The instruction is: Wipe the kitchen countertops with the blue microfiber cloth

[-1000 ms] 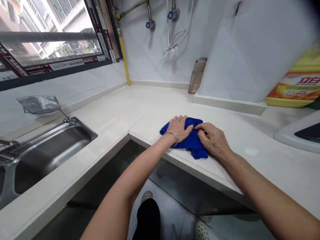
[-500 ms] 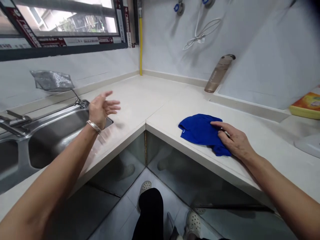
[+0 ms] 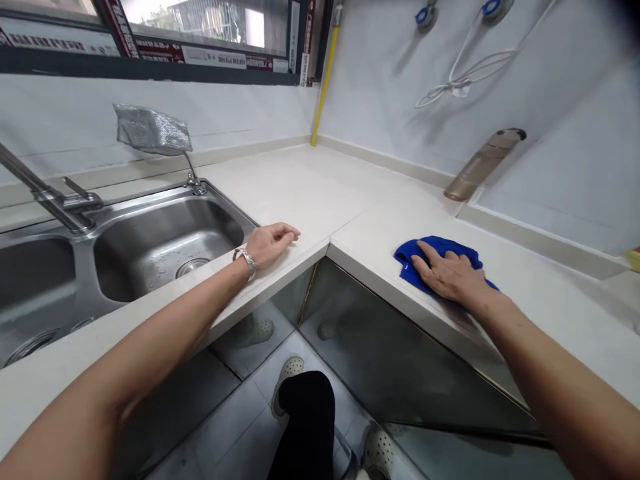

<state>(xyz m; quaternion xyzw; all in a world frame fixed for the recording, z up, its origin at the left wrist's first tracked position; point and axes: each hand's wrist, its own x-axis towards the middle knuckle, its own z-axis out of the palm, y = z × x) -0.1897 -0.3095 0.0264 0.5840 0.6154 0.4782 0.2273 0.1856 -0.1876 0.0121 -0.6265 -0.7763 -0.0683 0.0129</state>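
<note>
My right hand (image 3: 447, 273) lies palm down on a blue cloth (image 3: 425, 248), fingers spread and pressing on its top. The cloth is crumpled and rests on the pale countertop (image 3: 300, 180) near the front edge, right of the inner corner. My left hand (image 3: 273, 243), with a silver bracelet (image 3: 245, 261) on the wrist, rests on the counter strip between the sink and the front edge. Its fingers are loosely extended, with nothing visible in them. Left of it is a double steel sink (image 3: 160, 240) with water drops in the basin.
A faucet (image 3: 70, 207) stands behind the sink; a second tap (image 3: 195, 183) has a silver plastic wrap (image 3: 153, 130) over it. A brown bottle (image 3: 483, 165) leans against the wall. A yellow pipe (image 3: 326, 87) rises in the corner. A white cable (image 3: 460, 83) hangs above the counter.
My left hand has come down from the air onto the counter by the sink's edge. My right hand has moved farther onto the cloth and spread its fingers. The view has turned left.
</note>
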